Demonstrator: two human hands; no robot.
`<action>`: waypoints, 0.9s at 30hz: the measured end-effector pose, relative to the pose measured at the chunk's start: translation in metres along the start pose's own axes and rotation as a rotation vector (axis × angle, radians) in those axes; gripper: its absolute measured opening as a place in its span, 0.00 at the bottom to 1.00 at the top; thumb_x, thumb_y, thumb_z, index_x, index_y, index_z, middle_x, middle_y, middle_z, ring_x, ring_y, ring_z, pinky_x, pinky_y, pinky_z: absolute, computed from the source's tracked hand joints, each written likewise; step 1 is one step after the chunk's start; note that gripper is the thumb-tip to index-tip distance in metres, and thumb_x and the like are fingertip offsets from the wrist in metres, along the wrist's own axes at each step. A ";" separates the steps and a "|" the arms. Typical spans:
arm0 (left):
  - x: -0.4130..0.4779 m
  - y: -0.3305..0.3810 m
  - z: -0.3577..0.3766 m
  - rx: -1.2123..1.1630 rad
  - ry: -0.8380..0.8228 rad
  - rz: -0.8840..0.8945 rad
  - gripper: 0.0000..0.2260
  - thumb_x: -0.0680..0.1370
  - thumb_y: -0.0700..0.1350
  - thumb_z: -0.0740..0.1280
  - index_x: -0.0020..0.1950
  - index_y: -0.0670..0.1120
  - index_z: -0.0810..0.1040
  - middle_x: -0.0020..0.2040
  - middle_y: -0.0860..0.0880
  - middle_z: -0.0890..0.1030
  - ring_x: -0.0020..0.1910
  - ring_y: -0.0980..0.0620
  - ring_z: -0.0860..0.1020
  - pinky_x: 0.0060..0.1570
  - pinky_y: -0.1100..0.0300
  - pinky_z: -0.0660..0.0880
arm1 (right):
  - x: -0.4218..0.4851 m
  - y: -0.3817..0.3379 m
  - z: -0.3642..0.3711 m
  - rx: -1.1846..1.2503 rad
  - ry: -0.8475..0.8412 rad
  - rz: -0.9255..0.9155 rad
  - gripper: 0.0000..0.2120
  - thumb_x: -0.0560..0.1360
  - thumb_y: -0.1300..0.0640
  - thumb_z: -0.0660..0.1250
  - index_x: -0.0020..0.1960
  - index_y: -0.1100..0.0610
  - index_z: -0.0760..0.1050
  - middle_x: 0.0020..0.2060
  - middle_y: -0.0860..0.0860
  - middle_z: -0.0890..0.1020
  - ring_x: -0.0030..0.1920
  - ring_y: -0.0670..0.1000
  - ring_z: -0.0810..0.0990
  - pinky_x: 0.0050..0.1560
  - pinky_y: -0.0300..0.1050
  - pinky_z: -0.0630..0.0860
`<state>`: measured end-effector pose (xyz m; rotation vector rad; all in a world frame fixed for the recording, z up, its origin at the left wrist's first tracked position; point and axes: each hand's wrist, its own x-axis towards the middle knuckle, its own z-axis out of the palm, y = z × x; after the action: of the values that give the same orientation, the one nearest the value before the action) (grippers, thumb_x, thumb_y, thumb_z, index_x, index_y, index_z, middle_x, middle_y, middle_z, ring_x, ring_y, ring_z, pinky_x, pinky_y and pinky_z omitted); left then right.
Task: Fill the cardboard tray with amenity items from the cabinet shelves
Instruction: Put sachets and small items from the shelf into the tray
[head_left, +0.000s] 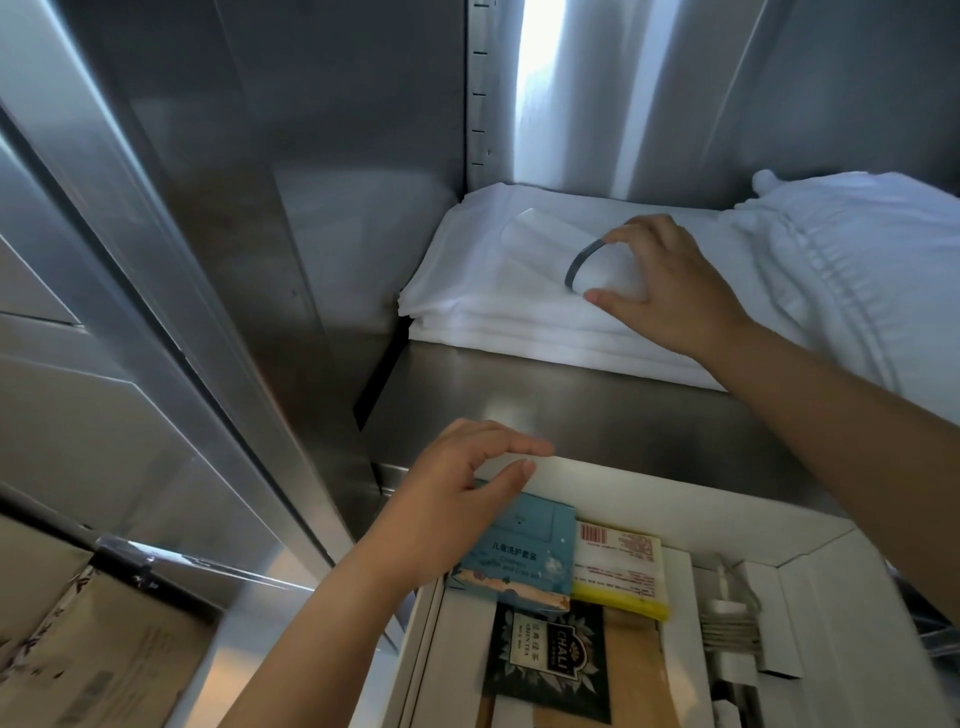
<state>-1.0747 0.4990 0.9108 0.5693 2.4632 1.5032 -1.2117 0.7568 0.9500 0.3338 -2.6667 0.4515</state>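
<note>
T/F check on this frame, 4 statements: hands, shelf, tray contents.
1. The right hand grips a grey-ringed translucent item lying on the folded white linens. True.
2. The tea sachet sits on the shelf beside the linens. False: it lies in the cardboard tray.
3. The left hand is at the tray's far left corner, over the blue packet. True.
4. The tray is empty. False: it holds the blue packet, a yellow-edged packet and the tea sachet, among others.
</note>
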 end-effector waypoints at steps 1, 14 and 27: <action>0.000 0.000 0.000 0.001 0.001 -0.002 0.10 0.79 0.50 0.63 0.56 0.63 0.78 0.52 0.70 0.72 0.56 0.66 0.69 0.54 0.63 0.71 | 0.004 -0.003 0.002 0.002 -0.031 0.010 0.29 0.72 0.42 0.69 0.69 0.51 0.67 0.67 0.50 0.67 0.67 0.53 0.65 0.61 0.46 0.66; -0.001 -0.003 0.001 -0.016 0.005 -0.018 0.10 0.79 0.52 0.63 0.56 0.63 0.78 0.53 0.64 0.74 0.58 0.66 0.69 0.53 0.67 0.70 | 0.014 -0.001 0.015 -0.106 -0.179 0.045 0.25 0.77 0.47 0.64 0.72 0.46 0.63 0.72 0.53 0.67 0.69 0.58 0.68 0.65 0.55 0.67; -0.002 0.002 0.001 -0.019 0.007 -0.003 0.09 0.79 0.51 0.62 0.55 0.63 0.78 0.49 0.72 0.72 0.54 0.66 0.69 0.50 0.62 0.71 | -0.012 -0.003 0.009 -0.102 -0.163 0.142 0.29 0.76 0.48 0.64 0.75 0.47 0.58 0.71 0.53 0.66 0.66 0.59 0.68 0.64 0.55 0.69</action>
<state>-1.0718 0.5000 0.9124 0.5582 2.4516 1.5281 -1.2036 0.7527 0.9382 0.1573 -2.8728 0.3422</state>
